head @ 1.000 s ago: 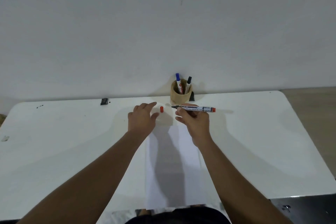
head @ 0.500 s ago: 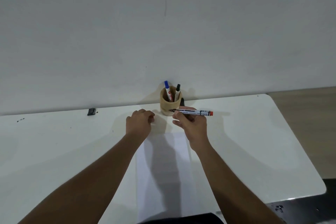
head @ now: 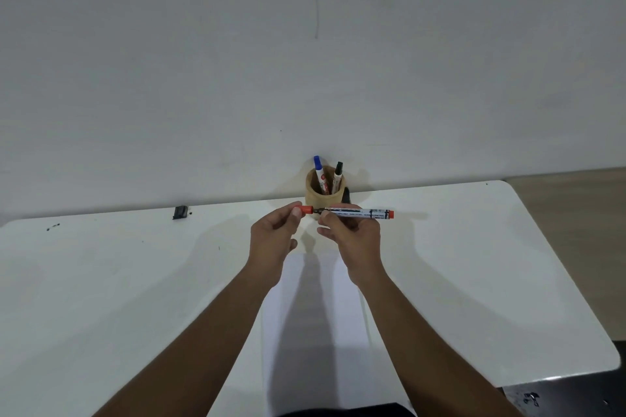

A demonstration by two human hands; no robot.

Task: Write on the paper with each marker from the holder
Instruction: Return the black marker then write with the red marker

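My right hand [head: 352, 240] holds a white marker with a red end [head: 362, 213] level above the table, its tip pointing left. My left hand [head: 274, 237] pinches the red cap [head: 306, 209] right at that tip. Behind both hands stands a tan round holder [head: 323, 195] by the wall, with a blue-capped marker [head: 319, 173] and a black-capped marker [head: 338, 174] upright in it. A white sheet of paper [head: 335, 332] lies lengthwise on the white table [head: 118, 281] under my forearms.
A small black clip [head: 180, 212] lies at the table's back edge on the left, with a few dark specks [head: 53, 227] farther left. The wall rises just behind the holder. The table's right corner [head: 508, 186] borders wooden floor.
My left hand picked the red cap up from the table and brought it to the marker's tip. My right hand kept the marker level. The camera view shifted slightly.
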